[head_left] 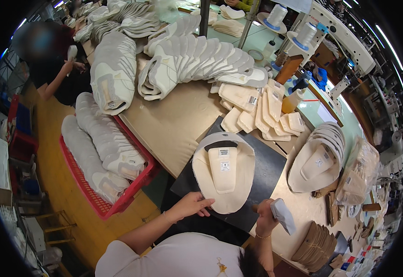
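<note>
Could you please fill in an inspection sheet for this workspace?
Surface: tan table with a black mat on it.
Job's things: one cream shoe upper on the mat, with a labelled padded tongue inside it.
Clutter: loose pile of cream padded pieces beyond the mat; nested uppers, a clear plastic bag and a brown stack to the right.
Hands: left hand at the upper's near-left edge, grip unclear; right hand holds a pale grey implement, kind unclear.
Cables: nothing seen near the hands.
Surroundings: red crate of grey-white uppers at left; sewing machine upper right; co-worker upper left.
</note>
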